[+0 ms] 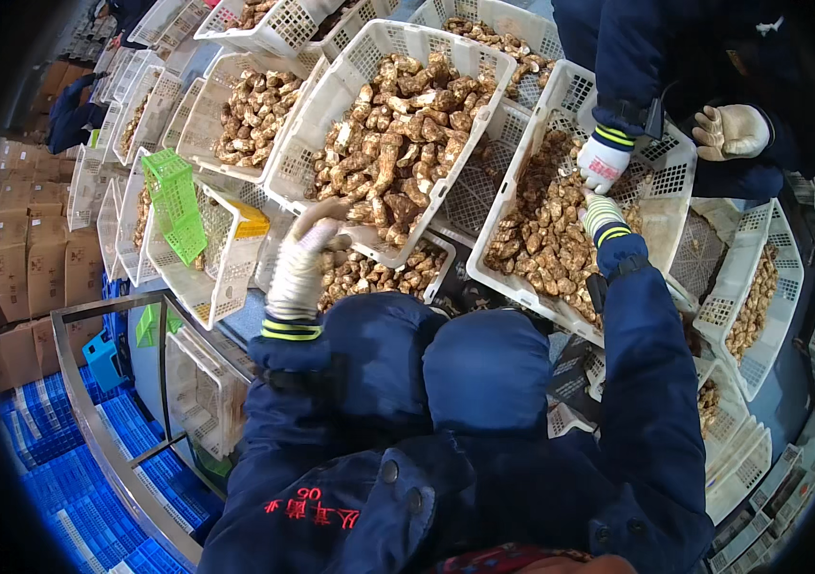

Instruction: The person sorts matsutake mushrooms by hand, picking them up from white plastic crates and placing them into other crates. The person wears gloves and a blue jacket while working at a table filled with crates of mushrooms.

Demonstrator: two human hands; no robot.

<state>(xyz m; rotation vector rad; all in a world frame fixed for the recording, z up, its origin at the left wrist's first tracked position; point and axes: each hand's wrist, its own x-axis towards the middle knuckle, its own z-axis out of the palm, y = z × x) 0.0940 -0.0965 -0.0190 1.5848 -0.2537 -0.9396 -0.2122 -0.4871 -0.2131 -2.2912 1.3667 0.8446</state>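
Note:
My left hand, in a soiled knit glove, is blurred at the near left rim of a large white crate of thick-stemmed brown mushrooms. Whether its curled fingers hold a mushroom is unclear. More mushrooms lie in a crate below it. At the right, my right hand reaches over smaller mushrooms in a white perforated crate. Its fingertips are close to a co-worker's white-gloved hand, and what they grip is hard to make out.
The co-worker's other gloved hand is beyond the right crate. A green plastic basket sits tilted on crates at left. Below it stand a metal frame and stacked blue crates. Another mushroom crate is at far right.

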